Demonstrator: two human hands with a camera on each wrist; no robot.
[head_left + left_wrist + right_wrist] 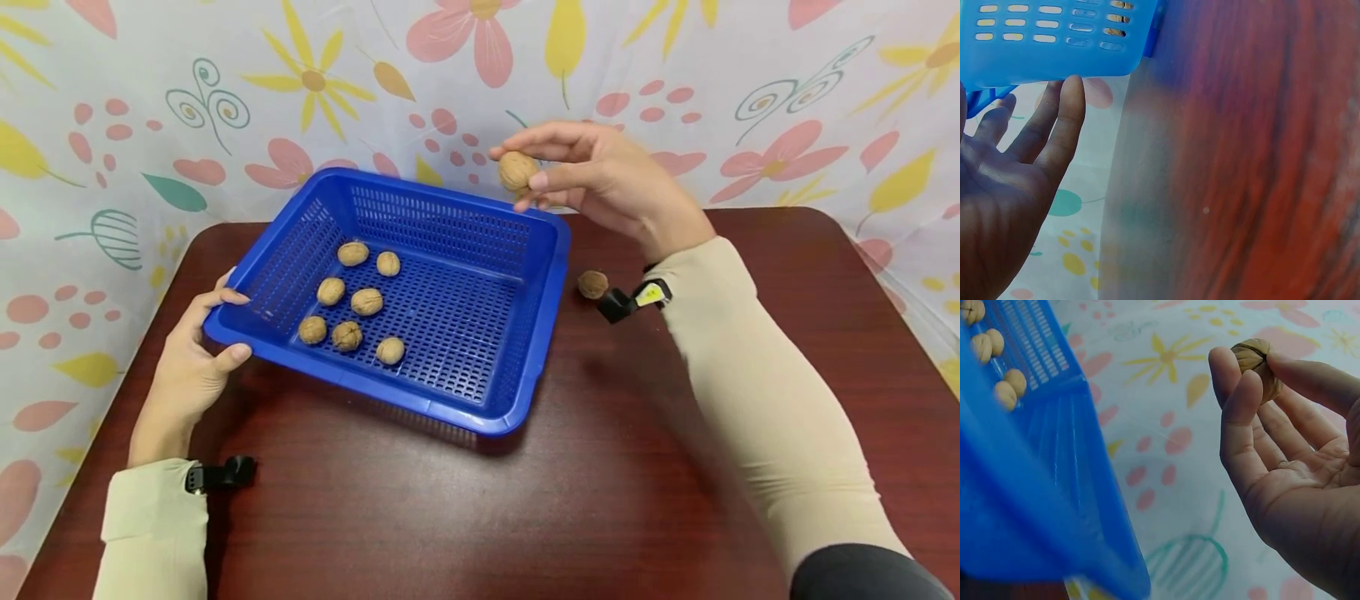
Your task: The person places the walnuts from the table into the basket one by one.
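Blue plastic basket [480,333] is sitting tilted on the dark wooden table [600,500], its near-left corner lifted. Left hand [191,362] is gripping that corner at about 9 o'clock, thumb over the rim, fingers underneath. Right hand [600,179] is hovering over the basket's far-right corner at 1 o'clock, fingertips pinching one walnut [517,171]. Seven walnuts [352,312] are already lying inside, bunched toward the left. One loose walnut [592,284] is waiting on the table at 3 o'clock, just outside the rim. Judging by this: mostly filled, two left to go in.
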